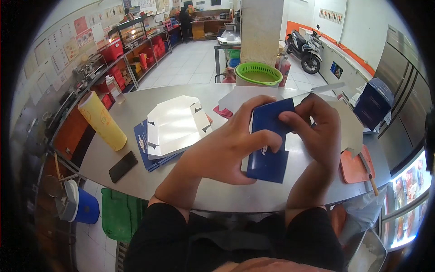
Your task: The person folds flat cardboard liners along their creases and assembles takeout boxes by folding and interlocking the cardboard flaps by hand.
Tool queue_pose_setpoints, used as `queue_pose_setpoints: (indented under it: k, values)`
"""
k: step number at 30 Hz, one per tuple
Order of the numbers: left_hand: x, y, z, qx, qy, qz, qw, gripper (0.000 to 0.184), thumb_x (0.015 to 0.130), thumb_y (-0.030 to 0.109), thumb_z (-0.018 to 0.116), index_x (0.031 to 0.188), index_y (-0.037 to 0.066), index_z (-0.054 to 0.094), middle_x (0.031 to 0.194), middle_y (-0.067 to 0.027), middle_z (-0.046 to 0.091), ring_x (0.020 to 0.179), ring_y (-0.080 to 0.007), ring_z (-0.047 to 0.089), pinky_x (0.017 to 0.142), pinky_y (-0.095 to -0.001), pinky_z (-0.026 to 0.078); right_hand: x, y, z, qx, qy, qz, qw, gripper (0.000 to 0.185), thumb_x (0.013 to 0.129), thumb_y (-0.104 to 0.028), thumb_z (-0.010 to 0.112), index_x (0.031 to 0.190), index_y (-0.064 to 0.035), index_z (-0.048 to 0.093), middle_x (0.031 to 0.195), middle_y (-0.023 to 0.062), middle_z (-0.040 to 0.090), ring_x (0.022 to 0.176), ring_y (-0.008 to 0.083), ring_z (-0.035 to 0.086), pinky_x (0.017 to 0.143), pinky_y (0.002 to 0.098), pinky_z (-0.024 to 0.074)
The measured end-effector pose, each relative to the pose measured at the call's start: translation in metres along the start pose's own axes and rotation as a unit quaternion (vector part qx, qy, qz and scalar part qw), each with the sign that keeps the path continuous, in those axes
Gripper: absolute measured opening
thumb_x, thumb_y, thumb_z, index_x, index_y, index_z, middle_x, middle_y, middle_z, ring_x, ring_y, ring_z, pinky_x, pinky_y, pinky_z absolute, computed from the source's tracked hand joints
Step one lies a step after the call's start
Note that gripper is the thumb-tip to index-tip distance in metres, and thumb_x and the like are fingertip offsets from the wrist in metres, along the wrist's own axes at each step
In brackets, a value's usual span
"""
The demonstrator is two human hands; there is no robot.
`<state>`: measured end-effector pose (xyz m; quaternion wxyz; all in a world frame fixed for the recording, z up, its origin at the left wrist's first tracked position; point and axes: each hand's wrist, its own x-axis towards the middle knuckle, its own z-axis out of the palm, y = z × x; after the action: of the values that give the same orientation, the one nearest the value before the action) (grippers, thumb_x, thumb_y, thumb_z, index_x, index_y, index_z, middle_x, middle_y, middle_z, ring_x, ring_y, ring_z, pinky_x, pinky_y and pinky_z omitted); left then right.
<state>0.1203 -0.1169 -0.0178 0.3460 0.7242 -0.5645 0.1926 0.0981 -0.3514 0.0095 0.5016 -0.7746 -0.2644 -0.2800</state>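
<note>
My left hand (226, 143) is wrapped around the left side of a blue cardboard box (268, 167), its fingers curled over the front panel. At the box's upper right edge, my right hand (321, 129) pinches the cardboard between bent thumb and fingers. The box is held up above the metal table, with pale panels spreading out behind the hands. A thin pale strip (330, 88) sticks out above my right hand; I cannot tell whether it is a cardboard edge or a blade. Left of my hands lies a stack of white cardboard trays (176, 124) on blue cardboard (142, 144).
On the metal table (136, 181) are a yellow roll (103, 121), a black phone (123, 167) and a clear bottle (115, 90). A knife (368, 172) rests on an orange board (354, 167) at right. A green basket (258, 74) stands beyond the far edge.
</note>
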Motion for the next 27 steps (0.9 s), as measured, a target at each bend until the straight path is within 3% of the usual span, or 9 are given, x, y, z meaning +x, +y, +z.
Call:
queue_pose_setpoints:
  k: [2, 5, 11, 14, 17, 20, 27]
  values:
    - [0.000, -0.003, 0.003, 0.055, 0.002, -0.014, 0.998, 0.073, 0.058, 0.020, 0.098, 0.118, 0.031, 0.058, 0.157, -0.0244, 0.027, 0.137, -0.0540, 0.045, 0.107, -0.0499, 0.051, 0.000, -0.001, 0.003, 0.004, 0.007, 0.070, 0.997, 0.027, 0.089, -0.018, 0.088, 0.082, 0.0003, 0.068, 0.069, 0.0028, 0.068, 0.062, 0.0061, 0.059, 0.056, 0.0234, 0.0445]
    - [0.001, -0.006, 0.009, 0.029, 0.012, -0.016, 0.999, 0.076, 0.058, 0.012, 0.095, 0.121, 0.029, 0.056, 0.155, -0.0221, 0.029, 0.137, -0.0540, 0.044, 0.111, -0.0546, 0.045, -0.001, -0.004, 0.005, 0.009, 0.030, 0.078, 0.996, 0.030, 0.089, -0.019, 0.088, 0.077, 0.0000, 0.067, 0.066, 0.0040, 0.067, 0.060, 0.0064, 0.059, 0.054, 0.0239, 0.0443]
    - [0.001, -0.006, 0.009, 0.062, 0.022, -0.019, 0.998, 0.080, 0.057, 0.011, 0.096, 0.121, 0.030, 0.053, 0.155, -0.0214, 0.028, 0.137, -0.0546, 0.044, 0.111, -0.0563, 0.046, 0.000, -0.010, 0.005, -0.082, 0.012, 0.078, 0.993, 0.034, 0.094, -0.025, 0.084, 0.080, 0.0018, 0.068, 0.064, 0.0052, 0.066, 0.060, 0.0066, 0.054, 0.054, 0.0263, 0.0424]
    - [0.001, -0.005, 0.008, 0.066, 0.022, -0.018, 0.997, 0.081, 0.057, 0.011, 0.096, 0.121, 0.030, 0.050, 0.154, -0.0212, 0.028, 0.137, -0.0547, 0.044, 0.111, -0.0558, 0.047, 0.003, -0.010, 0.003, -0.051, -0.030, 0.115, 0.992, 0.035, 0.098, -0.026, 0.079, 0.082, 0.0027, 0.068, 0.063, 0.0048, 0.063, 0.060, 0.0072, 0.050, 0.054, 0.0273, 0.0406]
    - [0.000, -0.004, 0.005, 0.012, 0.036, -0.003, 0.999, 0.081, 0.057, 0.010, 0.096, 0.121, 0.029, 0.049, 0.154, -0.0210, 0.028, 0.137, -0.0543, 0.043, 0.111, -0.0554, 0.047, 0.002, -0.005, 0.006, 0.033, -0.043, 0.087, 0.995, 0.035, 0.101, -0.026, 0.075, 0.083, 0.0033, 0.069, 0.062, 0.0054, 0.060, 0.060, 0.0080, 0.047, 0.054, 0.0280, 0.0391]
    - [-0.001, -0.005, 0.004, 0.027, 0.042, -0.009, 0.999, 0.081, 0.057, 0.010, 0.096, 0.121, 0.030, 0.049, 0.153, -0.0206, 0.028, 0.136, -0.0538, 0.044, 0.111, -0.0550, 0.047, 0.002, -0.009, 0.007, -0.040, -0.047, 0.055, 0.997, 0.034, 0.102, -0.026, 0.074, 0.085, 0.0039, 0.069, 0.062, 0.0059, 0.060, 0.059, 0.0083, 0.046, 0.054, 0.0290, 0.0384]
    - [0.000, -0.006, 0.005, 0.093, 0.054, -0.019, 0.994, 0.078, 0.058, 0.010, 0.095, 0.120, 0.029, 0.050, 0.151, -0.0200, 0.029, 0.137, -0.0524, 0.043, 0.111, -0.0567, 0.046, 0.001, -0.007, 0.015, -0.035, -0.040, 0.078, 0.996, 0.032, 0.103, -0.024, 0.072, 0.086, 0.0027, 0.071, 0.061, 0.0043, 0.058, 0.057, 0.0089, 0.046, 0.054, 0.0296, 0.0389]
